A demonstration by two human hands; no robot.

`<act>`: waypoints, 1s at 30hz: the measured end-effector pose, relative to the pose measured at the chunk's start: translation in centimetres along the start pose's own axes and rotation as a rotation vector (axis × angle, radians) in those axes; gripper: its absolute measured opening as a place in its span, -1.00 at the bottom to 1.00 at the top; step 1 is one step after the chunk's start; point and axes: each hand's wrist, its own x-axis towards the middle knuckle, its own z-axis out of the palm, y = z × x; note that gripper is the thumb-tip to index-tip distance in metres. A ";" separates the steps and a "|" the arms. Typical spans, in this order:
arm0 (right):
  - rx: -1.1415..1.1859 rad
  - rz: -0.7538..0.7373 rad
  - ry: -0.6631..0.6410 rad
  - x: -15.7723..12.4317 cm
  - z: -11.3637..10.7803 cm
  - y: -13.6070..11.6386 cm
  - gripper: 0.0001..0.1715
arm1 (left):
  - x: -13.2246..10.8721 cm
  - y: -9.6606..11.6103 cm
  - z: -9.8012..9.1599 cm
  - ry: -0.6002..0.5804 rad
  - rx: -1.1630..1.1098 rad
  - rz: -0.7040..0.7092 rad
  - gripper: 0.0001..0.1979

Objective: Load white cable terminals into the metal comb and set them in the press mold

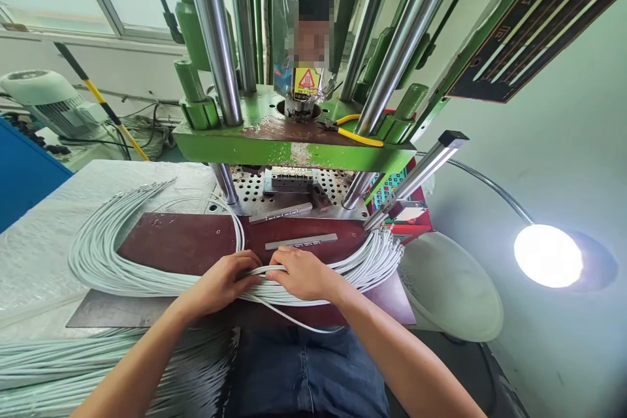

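A thick bundle of white cables (147, 281) curves across the dark red board (171, 241) in front of the press. My left hand (228, 281) has its fingers closed round a few cables at the middle of the bundle. Close beside it, my right hand (296, 272) pinches the same strands, which lie slightly above the rest. One loose cable droops below the board's front edge. Just beyond my right hand lies a grey metal bar (301, 241) with notches, and a second notched bar (280, 213) rests farther back.
The green press plate (294, 151) stands ahead between steel columns, with yellow-handled pliers (360, 137) on top. A metal mould block (289, 180) sits on the perforated bed below. At right are a lit lamp (548, 255) and a white round basin (450, 287). More cables (73, 372) lie at lower left.
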 end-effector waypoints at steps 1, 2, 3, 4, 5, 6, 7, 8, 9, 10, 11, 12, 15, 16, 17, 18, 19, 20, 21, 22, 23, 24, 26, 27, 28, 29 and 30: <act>0.013 -0.009 -0.010 -0.2 -0.3 0.0 -0.70 | -0.3 0.1 -0.1 0.012 -0.040 0.006 -0.74; 0.033 -0.011 -0.036 -0.4 -0.7 0.3 -0.68 | -0.5 0.1 -0.2 0.023 -0.071 0.007 -0.73; 0.052 -0.005 -0.069 -0.6 -1.2 0.8 -0.66 | -0.7 0.1 -0.3 0.032 -0.083 0.006 -0.72; 0.062 0.009 -0.095 -1.0 -1.6 1.5 -0.64 | -0.8 0.1 -0.2 0.038 -0.078 0.003 -0.72; 0.061 0.030 -0.115 -1.4 -2.0 2.4 -0.63 | -0.8 0.1 -0.1 0.048 -0.056 0.001 -0.72; 0.049 0.060 -0.123 -1.9 -2.3 3.3 -0.64 | -0.8 0.1 0.1 0.059 -0.020 0.000 -0.72; 0.033 0.093 -0.120 -2.5 -2.7 4.1 -0.66 | -0.6 0.0 0.4 0.078 0.031 -0.003 -0.71; 0.018 0.121 -0.105 -3.2 -3.0 4.6 -0.69 | -0.4 -0.2 0.8 0.107 0.095 -0.008 -0.70; 0.001 0.144 -0.080 -3.9 -3.3 4.7 -0.72 | -0.2 -0.3 1.3 0.139 0.167 -0.014 -0.70; -0.020 0.162 -0.040 -4.7 -3.6 4.5 -0.74 | 0.1 -0.5 1.7 0.174 0.239 -0.020 -0.70; -0.047 0.168 0.018 -5.4 -3.9 3.8 -0.76 | 0.2 -0.7 2.1 0.209 0.300 -0.018 -0.71; -0.078 0.151 0.086 -6.2 -4.3 2.9 -0.77 | 0.4 -0.8 2.3 0.233 0.338 -0.006 -0.73; -0.194 0.055 0.224 -7.7 -5.7 0.5 -0.77 | 0.4 -1.2 2.5 0.259 0.333 0.075 -0.74; -0.231 0.047 0.217 -7.9 -6.2 0.3 -0.77 | 0.3 -1.3 2.4 0.271 0.319 0.102 -0.73; -0.271 0.076 0.181 -8.1 -6.7 0.6 -0.77 | 0.2 -1.4 2.4 0.284 0.313 0.121 -0.72; -0.312 0.147 0.137 -8.2 -7.2 1.3 -0.77 | 0.2 -1.5 2.4 0.299 0.319 0.129 -0.71; -0.343 0.235 0.096 -8.4 -7.6 2.2 -0.77 | 0.1 -1.5 2.4 0.322 0.338 0.132 -0.69; -0.354 0.307 0.063 -8.7 -8.0 3.2 -0.77 | 0.1 -1.5 2.4 0.333 0.364 0.135 -0.68; -0.341 0.339 0.053 -9.1 -8.3 4.0 -0.76 | 0.1 -1.5 2.5 0.338 0.392 0.139 -0.67; -0.306 0.328 0.072 -9.8 -8.6 4.6 -0.76 | 0.2 -1.4 2.6 0.347 0.417 0.147 -0.66; -0.253 0.273 0.116 -10.6 -8.8 4.9 -0.77 | 0.3 -1.2 2.7 0.352 0.438 0.154 -0.65; -0.192 0.183 0.174 -11.5 -9.0 4.8 -0.79 | 0.5 -1.0 2.8 0.354 0.448 0.165 -0.64; -0.098 0.006 0.285 -13.4 -9.5 3.9 -0.82 | 0.9 -0.4 2.9 0.345 0.450 0.193 -0.61; -0.083 -0.043 0.320 -14.1 -9.7 3.3 -0.79 | 1.2 0.0 3.0 0.346 0.446 0.208 -0.60; -0.085 -0.052 0.336 -14.7 -9.9 2.8 -0.76 | 1.5 0.4 3.0 0.347 0.442 0.218 -0.59; -0.095 -0.032 0.343 -15.1 -10.1 2.3 -0.75 | 1.7 0.9 3.2 0.357 0.435 0.222 -0.59; -0.097 -0.005 0.344 -15.4 -10.3 2.0 -0.74 | 1.9 1.5 3.3 0.375 0.422 0.218 -0.60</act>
